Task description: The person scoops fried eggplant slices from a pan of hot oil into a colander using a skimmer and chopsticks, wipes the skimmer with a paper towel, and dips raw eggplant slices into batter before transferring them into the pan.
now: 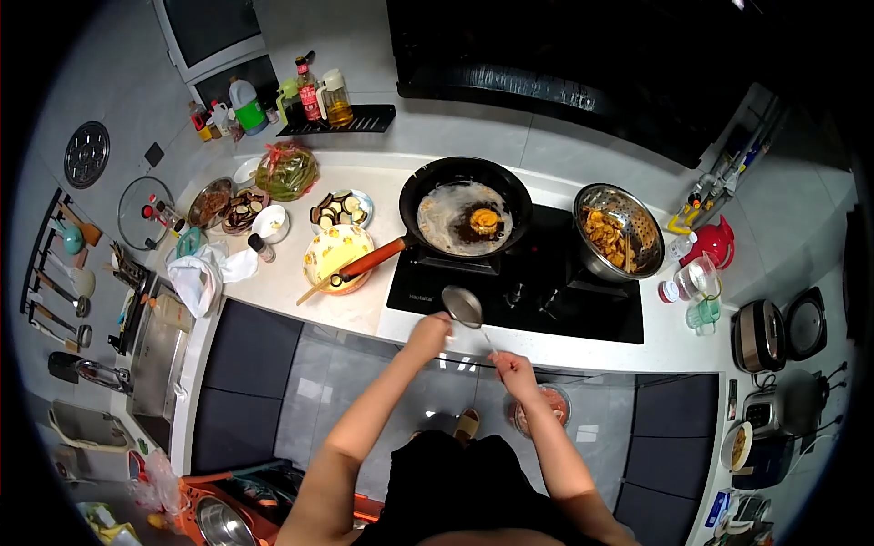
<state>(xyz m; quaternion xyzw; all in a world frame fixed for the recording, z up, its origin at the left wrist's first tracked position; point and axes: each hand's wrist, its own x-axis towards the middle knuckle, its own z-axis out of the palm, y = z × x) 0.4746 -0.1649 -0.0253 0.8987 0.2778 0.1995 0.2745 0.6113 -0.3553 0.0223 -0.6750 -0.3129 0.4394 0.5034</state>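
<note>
My right hand (515, 374) is closed round the thin handle of a metal skimmer (462, 307), whose round grey head is over the front edge of the cooktop. Just below and left of that head is my left hand (428, 337), its fingers curled together; a small pale patch shows at the fingertips, and I cannot make out what it is. Behind the hands, a black wok (465, 207) holds bubbling oil and an orange-yellow clump of food (484, 220). Its wooden handle points left, over a yellow-coated bowl (337, 258) with a stick in it.
Right of the wok, a steel colander (619, 231) holds browned pieces. Left stand a plate of sliced eggplant (340, 211), a white bowl (270, 222) and a bag of green beans (287, 171). A red kettle (711, 243) is at the right. A bowl of pinkish contents (552, 409) sits below the counter.
</note>
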